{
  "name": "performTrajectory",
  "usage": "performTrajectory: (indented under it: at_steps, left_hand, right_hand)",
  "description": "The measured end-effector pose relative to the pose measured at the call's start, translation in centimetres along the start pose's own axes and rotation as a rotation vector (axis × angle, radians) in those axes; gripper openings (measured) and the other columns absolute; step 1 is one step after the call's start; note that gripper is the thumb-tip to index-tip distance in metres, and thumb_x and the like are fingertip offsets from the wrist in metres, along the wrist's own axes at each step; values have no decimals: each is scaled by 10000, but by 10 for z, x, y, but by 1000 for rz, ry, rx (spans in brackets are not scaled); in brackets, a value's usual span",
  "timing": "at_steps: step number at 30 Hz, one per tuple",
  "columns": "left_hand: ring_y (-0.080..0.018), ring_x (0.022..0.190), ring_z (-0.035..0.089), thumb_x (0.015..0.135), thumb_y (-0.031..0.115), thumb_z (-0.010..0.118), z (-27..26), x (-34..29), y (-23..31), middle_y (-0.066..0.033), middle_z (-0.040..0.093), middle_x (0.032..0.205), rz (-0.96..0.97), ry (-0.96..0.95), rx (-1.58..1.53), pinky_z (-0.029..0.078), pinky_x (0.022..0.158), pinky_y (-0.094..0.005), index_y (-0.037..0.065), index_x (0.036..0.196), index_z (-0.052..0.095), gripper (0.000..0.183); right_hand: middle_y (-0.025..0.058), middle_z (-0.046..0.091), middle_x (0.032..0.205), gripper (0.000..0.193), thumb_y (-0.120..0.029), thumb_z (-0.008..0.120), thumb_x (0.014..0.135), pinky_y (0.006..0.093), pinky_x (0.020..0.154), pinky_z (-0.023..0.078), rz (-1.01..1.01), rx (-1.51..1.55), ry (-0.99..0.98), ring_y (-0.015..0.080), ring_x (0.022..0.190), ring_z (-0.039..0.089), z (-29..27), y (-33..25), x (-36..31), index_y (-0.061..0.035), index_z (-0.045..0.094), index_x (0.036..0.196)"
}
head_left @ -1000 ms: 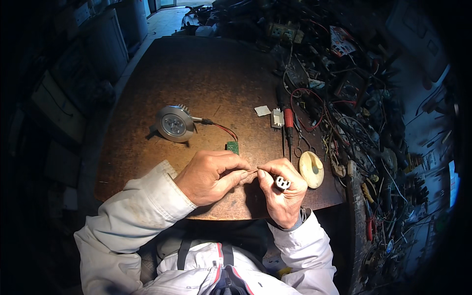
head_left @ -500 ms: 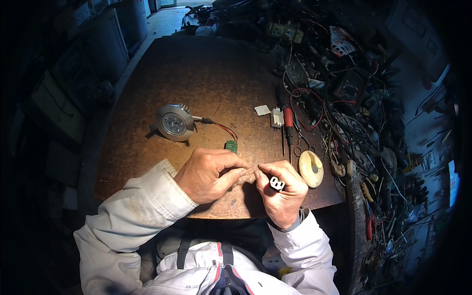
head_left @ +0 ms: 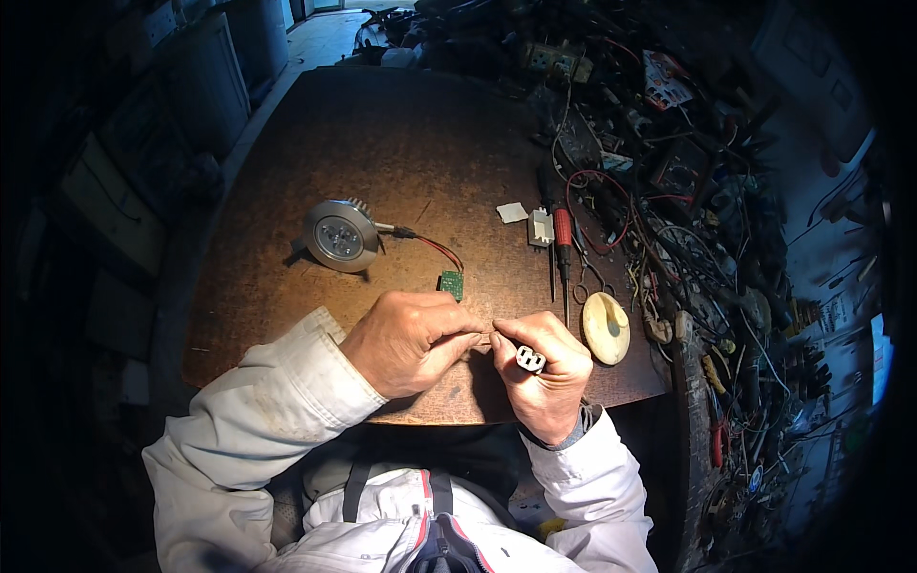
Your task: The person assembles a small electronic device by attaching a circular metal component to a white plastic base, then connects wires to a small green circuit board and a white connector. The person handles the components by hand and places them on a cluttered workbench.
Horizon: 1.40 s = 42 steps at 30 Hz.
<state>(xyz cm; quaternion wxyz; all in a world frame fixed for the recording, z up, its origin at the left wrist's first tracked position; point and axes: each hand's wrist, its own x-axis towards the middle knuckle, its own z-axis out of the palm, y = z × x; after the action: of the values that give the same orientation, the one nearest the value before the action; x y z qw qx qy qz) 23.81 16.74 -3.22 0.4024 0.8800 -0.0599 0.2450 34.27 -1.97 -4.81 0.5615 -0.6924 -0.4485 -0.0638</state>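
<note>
Above the near edge of the table, my left hand [head_left: 406,344] is closed, with thumb and forefinger pinched on what looks like a thin wire. My right hand [head_left: 554,382] is closed around a small connector [head_left: 530,359] with a pale slotted face and a dark body. Its thumb and forefinger also pinch at the wire, right beside the left fingertips. Most of the wire is hidden by the fingers. Just beyond my left hand lies a small green circuit board [head_left: 451,285], joined by red and black leads to a round silver LED downlight [head_left: 339,235].
Right of my hands sit a cream oval piece [head_left: 606,328], scissors [head_left: 597,284], a red-handled screwdriver [head_left: 564,234], a white plastic housing [head_left: 541,227] and a white scrap [head_left: 511,213]. Tangled cables and tools [head_left: 678,229] crowd the table's right side.
My fingertips have come closer together at the wire. The connector in my right hand has shifted slightly left and turned a little. The lamp and board stay put.
</note>
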Motion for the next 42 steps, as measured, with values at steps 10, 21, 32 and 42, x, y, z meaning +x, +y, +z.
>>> performTrajectory:
  at_steps: [10,21,32,42]
  left_hand:
    - [-265,721,744,896,54,834,-1,0,-1,-121,755,850,1,-29,34,563,619,-358,37,1046,818,152]
    - [-292,837,750,866,84,866,-1,0,-3,-128,746,989,-69,-145,-13,593,721,-369,39,1113,795,260]
    - [-307,862,724,902,40,831,2,-4,-6,-132,706,947,-58,-152,92,588,754,-372,16,1060,762,174]
    - [-98,795,702,1067,114,710,-10,4,-12,-43,754,896,-514,-265,-645,551,681,-262,-32,1163,759,180]
  right_hand:
    - [102,726,879,106,51,807,892,313,680,552,38,66,-89,190,764,717,-6,-4,3,19,794,992]
    - [71,704,876,97,55,806,902,285,688,507,144,130,-42,143,771,660,-6,-2,3,21,790,992]
    - [85,723,880,86,28,822,908,296,687,529,168,122,-76,151,776,695,-7,-3,4,21,793,989]
    - [45,703,988,411,-21,823,934,259,778,570,348,393,-115,115,836,679,-19,4,0,66,606,1272]
